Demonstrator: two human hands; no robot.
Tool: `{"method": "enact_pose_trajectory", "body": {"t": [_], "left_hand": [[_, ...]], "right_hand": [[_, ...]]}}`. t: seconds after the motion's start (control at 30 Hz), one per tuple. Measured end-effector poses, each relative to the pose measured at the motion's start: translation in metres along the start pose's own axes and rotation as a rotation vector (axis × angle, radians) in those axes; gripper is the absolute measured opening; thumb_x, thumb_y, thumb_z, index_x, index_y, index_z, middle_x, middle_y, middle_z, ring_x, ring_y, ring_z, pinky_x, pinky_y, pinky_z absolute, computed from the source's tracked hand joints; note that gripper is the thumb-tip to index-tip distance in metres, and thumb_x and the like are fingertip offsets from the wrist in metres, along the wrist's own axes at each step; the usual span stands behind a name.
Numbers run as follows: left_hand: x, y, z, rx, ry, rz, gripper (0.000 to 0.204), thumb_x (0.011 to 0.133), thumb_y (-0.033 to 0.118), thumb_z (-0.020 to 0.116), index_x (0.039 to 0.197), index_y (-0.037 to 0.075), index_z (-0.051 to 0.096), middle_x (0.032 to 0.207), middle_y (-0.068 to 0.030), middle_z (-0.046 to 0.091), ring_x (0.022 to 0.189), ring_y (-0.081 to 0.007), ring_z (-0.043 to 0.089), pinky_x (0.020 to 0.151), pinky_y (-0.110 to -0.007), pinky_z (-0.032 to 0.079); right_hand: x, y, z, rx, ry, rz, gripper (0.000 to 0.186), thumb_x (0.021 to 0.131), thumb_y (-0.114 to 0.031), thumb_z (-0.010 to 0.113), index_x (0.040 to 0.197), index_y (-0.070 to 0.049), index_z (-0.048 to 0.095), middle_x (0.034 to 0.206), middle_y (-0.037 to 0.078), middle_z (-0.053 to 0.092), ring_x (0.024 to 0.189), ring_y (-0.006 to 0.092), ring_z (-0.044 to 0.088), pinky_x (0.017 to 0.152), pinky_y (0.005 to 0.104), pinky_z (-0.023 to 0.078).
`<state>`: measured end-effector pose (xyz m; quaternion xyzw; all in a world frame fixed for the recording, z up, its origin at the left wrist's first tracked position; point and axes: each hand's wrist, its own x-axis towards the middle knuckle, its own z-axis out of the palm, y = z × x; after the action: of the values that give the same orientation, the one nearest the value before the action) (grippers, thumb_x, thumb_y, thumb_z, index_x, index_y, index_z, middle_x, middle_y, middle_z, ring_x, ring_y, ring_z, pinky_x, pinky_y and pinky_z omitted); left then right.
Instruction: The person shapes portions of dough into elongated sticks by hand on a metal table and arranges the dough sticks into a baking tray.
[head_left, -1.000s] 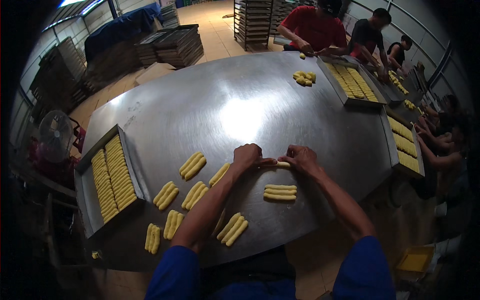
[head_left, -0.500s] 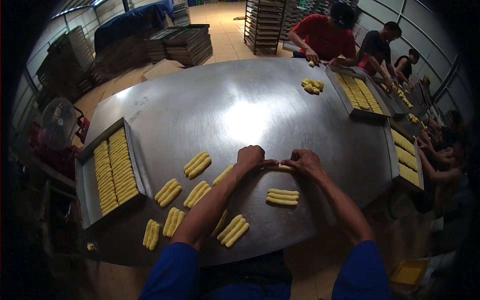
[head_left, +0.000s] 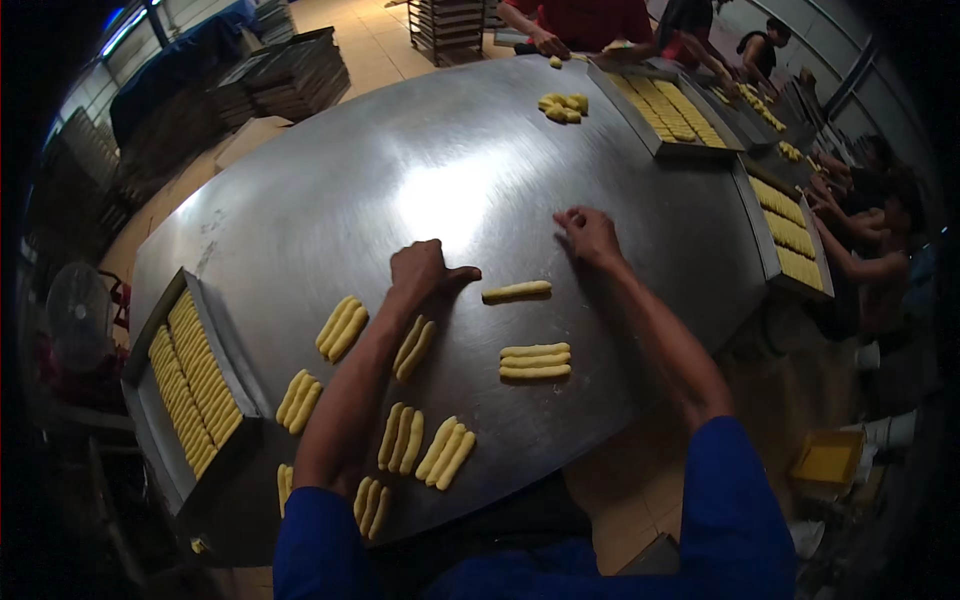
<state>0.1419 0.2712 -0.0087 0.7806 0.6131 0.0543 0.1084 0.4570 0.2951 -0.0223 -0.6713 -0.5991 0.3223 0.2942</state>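
My left hand point(head_left: 420, 272) rests knuckles-up on the steel table point(head_left: 440, 180), fingers curled, thumb pointing at a single yellow dough stick point(head_left: 516, 291) just to its right. My right hand point(head_left: 590, 236) lies flat farther back and to the right, fingers spread on bare metal, holding nothing. Three finished dough sticks point(head_left: 535, 362) lie side by side below the single one. Several small groups of dough sticks point(head_left: 342, 327) lie along the near left edge, under and beside my left forearm.
A metal tray point(head_left: 150, 420) filled with rows of dough sticks sits at the table's left edge. Other trays point(head_left: 668, 105) line the far right edge, where other people work. A small dough pile point(head_left: 563, 104) lies at the back. A fan point(head_left: 75, 318) stands at left.
My hands were together rolling one dough piece; now they have parted. The right hand moved back and to the right, and the rolled stick lies free on the table.
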Motion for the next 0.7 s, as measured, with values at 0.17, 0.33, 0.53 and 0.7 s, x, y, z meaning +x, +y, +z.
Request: {"method": "enact_pose_trajectory", "body": {"t": [0.17, 0.33, 0.53, 0.7], "left_hand": [[0.011, -0.008, 0.001, -0.138, -0.099, 0.035, 0.079, 0.063, 0.077, 0.076, 0.073, 0.000, 0.066, 0.069, -0.0162, 0.067, 0.065, -0.0321, 0.066, 0.062, -0.045, 0.051], [0.006, 0.001, -0.008, -0.179, -0.134, -0.156, 0.074, 0.061, 0.072, 0.083, 0.082, 0.004, 0.066, 0.077, -0.0127, 0.069, 0.072, -0.0275, 0.065, 0.067, -0.042, 0.051], [0.017, 0.021, -0.008, -0.241, -0.194, -0.100, 0.072, 0.063, 0.071, 0.082, 0.082, 0.004, 0.064, 0.073, -0.0111, 0.065, 0.067, -0.0249, 0.062, 0.064, -0.042, 0.049], [0.016, 0.006, -0.005, -0.216, -0.225, -0.137, 0.071, 0.068, 0.071, 0.079, 0.083, 0.003, 0.064, 0.075, -0.0124, 0.065, 0.066, -0.0242, 0.060, 0.064, -0.043, 0.048]], "right_hand": [[0.101, 0.028, -0.009, -0.190, 0.419, -0.086, 0.045, 0.092, -0.035, 0.071, 0.116, 0.003, 0.066, 0.096, 0.021, 0.069, 0.092, 0.0359, 0.068, 0.083, 0.0448, 0.053], [0.222, 0.021, 0.006, -0.436, 0.576, -0.222, 0.059, 0.095, -0.035, 0.065, 0.144, -0.006, 0.046, 0.139, 0.023, 0.049, 0.114, 0.0401, 0.059, 0.093, 0.0497, 0.052], [0.329, 0.082, -0.052, -0.787, 0.782, -0.435, 0.044, 0.100, -0.035, 0.055, 0.138, -0.012, 0.053, 0.131, 0.018, 0.055, 0.114, 0.0402, 0.060, 0.092, 0.0466, 0.053], [0.277, 0.027, 0.003, -0.351, 0.693, -0.452, 0.032, 0.095, -0.025, 0.062, 0.124, -0.010, 0.063, 0.125, 0.018, 0.058, 0.100, 0.0386, 0.064, 0.084, 0.0483, 0.054]]}}
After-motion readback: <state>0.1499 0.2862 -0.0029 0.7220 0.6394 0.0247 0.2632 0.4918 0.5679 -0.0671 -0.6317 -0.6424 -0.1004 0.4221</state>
